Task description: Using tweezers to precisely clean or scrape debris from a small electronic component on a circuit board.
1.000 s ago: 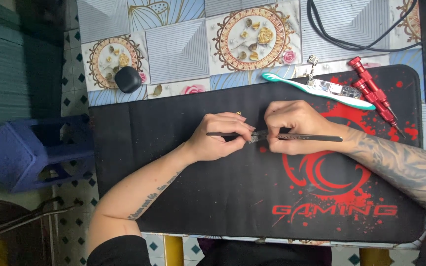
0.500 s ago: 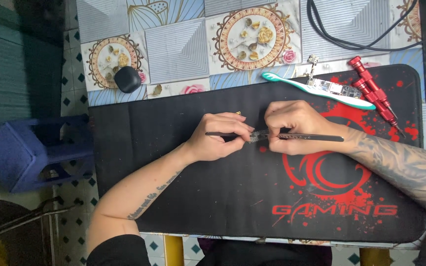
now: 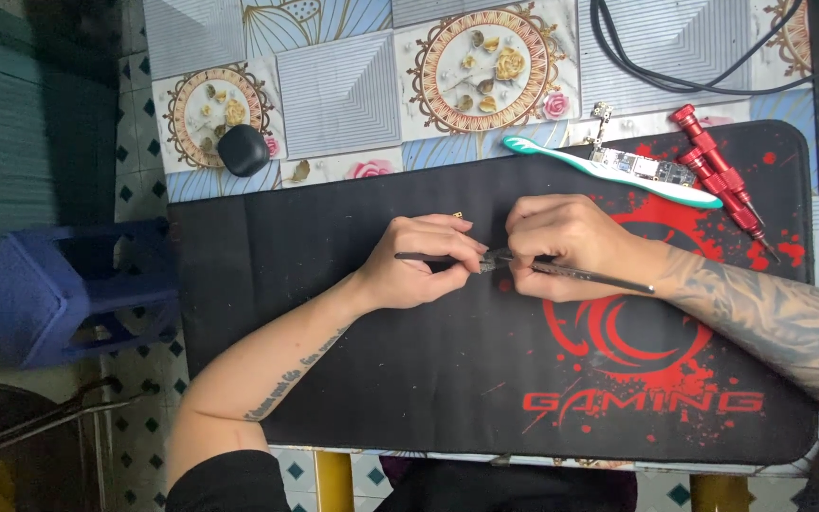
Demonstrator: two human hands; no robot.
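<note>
Head view: on the black mat (image 3: 353, 379), left hand (image 3: 424, 264) and right hand (image 3: 571, 245) fingers pinch thin dark tools (image 3: 599, 277) lying left-right, tips meeting between both hands.

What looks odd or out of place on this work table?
A teal toothbrush lies at the far edge of the black mat, its handle across a small bare circuit board, beside red screwdrivers: a bathroom item among repair tools. Nothing looks spilled or broken. Both hands, left hand and right hand, pinch thin dark tools.
</note>
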